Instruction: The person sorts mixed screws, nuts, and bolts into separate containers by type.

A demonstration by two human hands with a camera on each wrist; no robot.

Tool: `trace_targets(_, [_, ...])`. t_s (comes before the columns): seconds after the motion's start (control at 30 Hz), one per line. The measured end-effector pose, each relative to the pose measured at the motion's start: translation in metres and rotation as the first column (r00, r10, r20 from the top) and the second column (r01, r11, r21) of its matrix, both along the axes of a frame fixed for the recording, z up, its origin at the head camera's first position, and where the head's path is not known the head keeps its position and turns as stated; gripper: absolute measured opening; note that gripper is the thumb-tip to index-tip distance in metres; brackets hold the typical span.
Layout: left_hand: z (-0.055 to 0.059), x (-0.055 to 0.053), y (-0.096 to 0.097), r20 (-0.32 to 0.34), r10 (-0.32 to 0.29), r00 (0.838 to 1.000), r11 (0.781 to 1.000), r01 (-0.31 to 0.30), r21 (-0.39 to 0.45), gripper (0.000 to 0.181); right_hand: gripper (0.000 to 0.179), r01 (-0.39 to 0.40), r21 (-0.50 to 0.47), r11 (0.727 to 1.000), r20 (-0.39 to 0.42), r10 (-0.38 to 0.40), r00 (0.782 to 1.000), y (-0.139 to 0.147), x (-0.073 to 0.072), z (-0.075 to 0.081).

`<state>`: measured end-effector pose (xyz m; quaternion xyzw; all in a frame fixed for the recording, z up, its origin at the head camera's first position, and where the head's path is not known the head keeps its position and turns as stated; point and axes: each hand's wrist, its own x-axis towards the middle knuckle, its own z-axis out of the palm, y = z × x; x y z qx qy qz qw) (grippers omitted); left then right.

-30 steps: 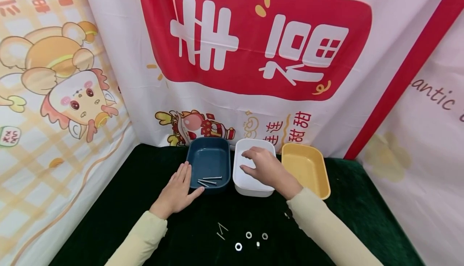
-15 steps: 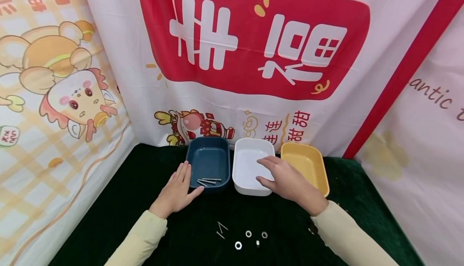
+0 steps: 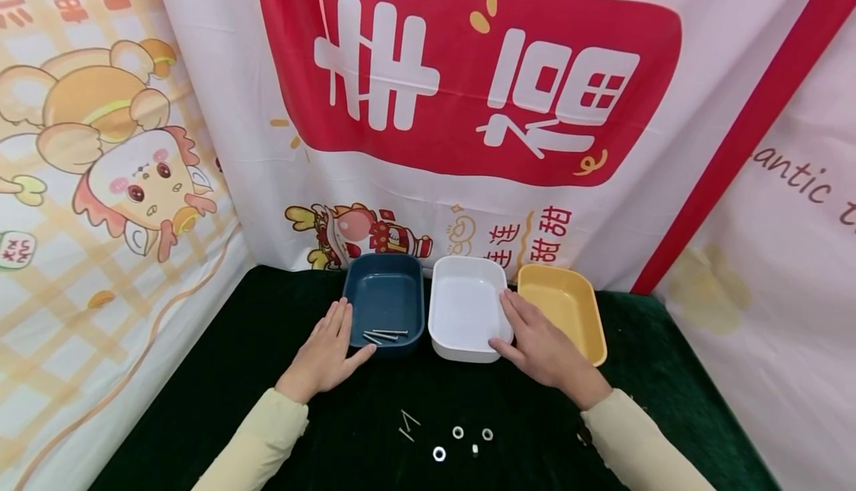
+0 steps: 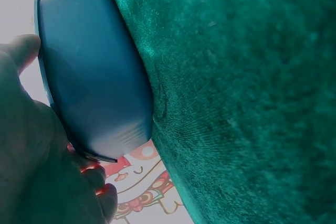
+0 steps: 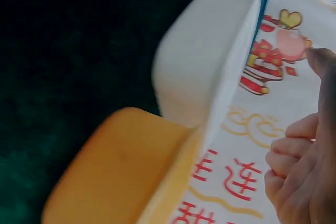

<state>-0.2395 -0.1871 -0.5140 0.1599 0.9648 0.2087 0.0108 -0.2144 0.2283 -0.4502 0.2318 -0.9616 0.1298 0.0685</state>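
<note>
My left hand (image 3: 324, 350) rests along the left side of a dark blue tray (image 3: 384, 290), fingers straight, thumb at its near corner. In the left wrist view the thumb lies by the rim of the blue tray (image 4: 94, 61). A few thin silver nails or screws (image 3: 384, 336) lie inside it. My right hand (image 3: 548, 346) holds nothing; its fingers extend over the right edge of a white tray (image 3: 464, 305), thumb near the front right corner. The right wrist view has the right hand (image 5: 299, 166) with loosely bent fingers above the white tray's (image 5: 199, 51) level.
A yellow tray (image 3: 568, 298) stands to the right of the white one, partly behind my right hand. On the dark green cloth (image 3: 361, 446) in front lie several metal nuts (image 3: 438, 454) and a few thin pins (image 3: 408, 424). A printed curtain (image 3: 374, 179) hangs right behind the trays.
My right hand has moved from above the white tray to its right edge, and its fingers have come together and straightened. My left hand has stayed beside the blue tray.
</note>
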Motion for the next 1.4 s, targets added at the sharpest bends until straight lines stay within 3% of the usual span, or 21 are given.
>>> trace_targets(0.23, [-0.002, -0.001, 0.001, -0.009, 0.024, 1.0, 0.996, -0.025, -0.084, 0.099, 0.096, 0.051, 0.038, 0.998, 0.063, -0.054, 0.997, 0.001, -0.011, -0.032])
trace_targets(0.53, [0.001, 0.001, 0.004, -0.008, 0.022, 1.0, 0.996, -0.022, -0.083, 0.098, 0.098, 0.113, 0.071, 0.991, 0.095, -0.12, 0.988, -0.002, -0.018, -0.062])
trace_targets(1.2, [0.007, 0.0, 0.003, 0.021, 0.023, 1.0, 0.994, -0.021, -0.112, 0.102, 0.1, 0.163, 0.092, 0.982, 0.11, -0.173, 0.979, -0.012, -0.021, -0.068])
trace_targets(1.4, [0.02, 0.004, 0.008, -0.062, -0.04, 0.997, 0.991, 0.031, -0.134, 0.097, 0.1, 0.156, 0.086, 0.984, 0.114, -0.165, 0.98, -0.014, -0.02, -0.067])
